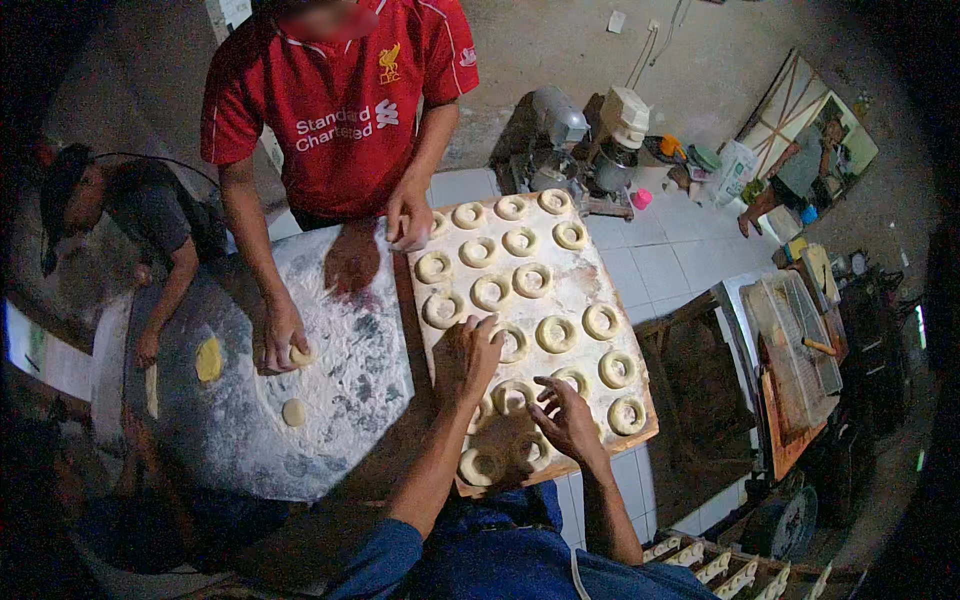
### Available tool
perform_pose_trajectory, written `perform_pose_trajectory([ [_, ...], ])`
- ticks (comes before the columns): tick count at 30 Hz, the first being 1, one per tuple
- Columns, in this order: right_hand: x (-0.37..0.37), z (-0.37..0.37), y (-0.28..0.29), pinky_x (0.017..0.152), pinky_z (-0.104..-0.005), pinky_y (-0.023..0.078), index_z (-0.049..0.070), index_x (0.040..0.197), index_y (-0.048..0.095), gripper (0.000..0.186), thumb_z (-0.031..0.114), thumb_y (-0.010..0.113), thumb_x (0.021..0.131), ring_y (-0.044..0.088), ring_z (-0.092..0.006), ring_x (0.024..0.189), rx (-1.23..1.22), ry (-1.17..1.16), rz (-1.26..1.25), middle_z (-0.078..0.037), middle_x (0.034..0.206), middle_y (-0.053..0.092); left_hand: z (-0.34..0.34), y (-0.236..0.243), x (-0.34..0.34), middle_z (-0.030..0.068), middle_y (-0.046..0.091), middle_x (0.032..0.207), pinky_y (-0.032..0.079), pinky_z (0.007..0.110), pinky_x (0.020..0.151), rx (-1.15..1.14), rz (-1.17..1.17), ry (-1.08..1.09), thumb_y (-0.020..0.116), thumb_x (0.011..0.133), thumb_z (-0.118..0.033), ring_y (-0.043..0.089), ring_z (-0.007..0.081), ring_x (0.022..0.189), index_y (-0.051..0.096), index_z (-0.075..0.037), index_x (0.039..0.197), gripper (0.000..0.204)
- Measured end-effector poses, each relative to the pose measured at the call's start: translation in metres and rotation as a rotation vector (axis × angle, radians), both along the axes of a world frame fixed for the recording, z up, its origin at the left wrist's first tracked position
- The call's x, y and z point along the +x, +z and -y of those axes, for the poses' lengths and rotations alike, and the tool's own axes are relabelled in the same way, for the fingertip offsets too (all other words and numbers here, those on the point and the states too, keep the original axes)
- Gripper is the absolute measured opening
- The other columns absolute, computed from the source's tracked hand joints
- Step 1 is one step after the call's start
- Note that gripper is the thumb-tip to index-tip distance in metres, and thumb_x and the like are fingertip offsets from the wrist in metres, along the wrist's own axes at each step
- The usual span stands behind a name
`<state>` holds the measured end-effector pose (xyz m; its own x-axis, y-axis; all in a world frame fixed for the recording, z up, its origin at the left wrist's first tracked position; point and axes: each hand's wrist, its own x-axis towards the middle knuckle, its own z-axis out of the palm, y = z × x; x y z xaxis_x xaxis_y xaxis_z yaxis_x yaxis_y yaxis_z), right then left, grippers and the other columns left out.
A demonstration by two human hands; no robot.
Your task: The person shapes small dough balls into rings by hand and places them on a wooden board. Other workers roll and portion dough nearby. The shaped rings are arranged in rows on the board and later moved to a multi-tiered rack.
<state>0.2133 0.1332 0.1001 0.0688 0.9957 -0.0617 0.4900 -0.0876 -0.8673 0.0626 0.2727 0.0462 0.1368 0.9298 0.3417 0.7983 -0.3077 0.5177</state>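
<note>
Rows of raw dough rings (pixel 556 334) lie on a floured wooden board (pixel 600 285) in front of me. My left hand (pixel 478 360) is over the board's left half, its fingers stretched out at the edge of one dough ring (pixel 513 343). I cannot tell whether it touches that ring. To its right, my right hand (pixel 567 420) hovers with fingers spread, beside another ring (pixel 513 397) and partly covering those behind it. Neither hand holds anything that shows. Shadow from my arms darkens the nearest rings.
Left of the board is a floured dark table (pixel 350 420) with a dough piece (pixel 293 412) and yellow dough (pixel 208 360). Across stands a co-worker in red (pixel 340 130), one hand on dough; another person (pixel 150 220) works at left. Mixers (pixel 620 135) stand behind; a glass-topped case (pixel 790 330) is at right.
</note>
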Motion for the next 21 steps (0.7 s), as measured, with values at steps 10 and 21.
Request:
perform_pose_trajectory([
  [10, -0.054, 0.065, 0.015, 0.063, -0.0278, 0.047, 0.006, 0.119, 0.058, 0.037, 0.008, 0.067, 0.083, 0.053, -0.0127, 0.068, -0.097, -0.115, -0.103, -0.006, 0.079, 0.055, 0.072, -0.043, -0.145, 0.0128, 0.063, 0.101, 0.047, 0.035, 0.084, 0.037, 0.598, 0.121, 0.062, 0.082, -0.004, 0.059, 0.0225, 0.093, 0.06, -0.001, 0.11, 0.028],
  [21, -0.174, 0.043, 0.004, 0.061, -0.0299, 0.048, 0.004, 0.114, 0.059, 0.031, 0.015, 0.067, 0.086, 0.056, -0.0147, 0.065, -0.184, 0.129, -0.144, -0.008, 0.079, 0.061, 0.1, -0.054, -0.377, 0.0192, 0.052, 0.095, 0.041, 0.048, 0.082, -0.307, 0.016, 0.393, 0.07, 0.074, -0.005, 0.051, 0.0387, 0.091, 0.053, -0.001, 0.092, 0.026],
])
